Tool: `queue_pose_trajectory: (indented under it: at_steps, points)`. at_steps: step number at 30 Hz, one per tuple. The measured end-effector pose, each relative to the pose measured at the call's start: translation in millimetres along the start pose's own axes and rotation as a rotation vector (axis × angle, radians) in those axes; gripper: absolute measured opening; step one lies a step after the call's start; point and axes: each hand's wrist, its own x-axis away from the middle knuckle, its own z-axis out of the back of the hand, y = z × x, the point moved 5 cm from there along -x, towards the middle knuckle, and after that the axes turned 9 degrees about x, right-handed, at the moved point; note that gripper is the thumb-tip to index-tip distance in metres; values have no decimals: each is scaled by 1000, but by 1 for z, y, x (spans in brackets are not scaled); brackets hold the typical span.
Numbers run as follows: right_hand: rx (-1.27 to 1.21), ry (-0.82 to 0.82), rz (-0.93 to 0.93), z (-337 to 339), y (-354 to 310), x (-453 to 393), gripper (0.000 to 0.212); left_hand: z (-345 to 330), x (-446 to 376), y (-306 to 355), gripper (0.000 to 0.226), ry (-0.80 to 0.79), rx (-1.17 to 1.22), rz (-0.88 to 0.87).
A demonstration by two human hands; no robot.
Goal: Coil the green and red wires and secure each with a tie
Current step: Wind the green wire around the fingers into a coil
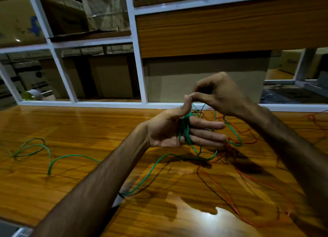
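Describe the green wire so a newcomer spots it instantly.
On the glossy wooden table, look at the left hand held palm up: the green wire is wound round its fingers and trails left across the wood. The loose wire tangled on the right is red.

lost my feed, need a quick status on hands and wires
Left hand open, thin green wire looped round its fingers. Right hand pinching the green strand above. Thin red wire loose on glossy wooden table, tangled near green.
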Motion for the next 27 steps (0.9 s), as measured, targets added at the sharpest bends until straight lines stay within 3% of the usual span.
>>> queue_pose_trajectory:
  at_steps: [4,7,10,13,14,15,17,20,24,27]
  points:
    - [-4,4,7,-1,1,-1,38,6,-3,-3,59,37,-117,-3]
    - [-45,2,-30,-5,6,-1,45,14,-2,1,55,31,-8,-99]
    - [-158,-86,-163,-17,22,3,38,6,-1,11,61,-20,134,-256]
    - [-153,-88,-243,-34,24,9,62,-3,-4,23,71,-48,146,-422]
    - [-178,-54,-320,-34,21,13,54,-3,-5,28,72,-43,145,-469]
    - [-149,-61,-274,-36,18,17,37,-2,-5,32,73,-24,151,-517]
    - [-62,-136,-255,-46,20,14,22,6,-2,41,74,62,190,-615]
    - [90,-237,-216,-57,19,12,34,24,4,50,71,245,305,-716]
    - [174,-428,-186,-63,-3,10,29,37,9,51,52,482,327,-745]
    - [225,-479,-191,-56,-11,11,24,36,10,50,64,541,214,-759]
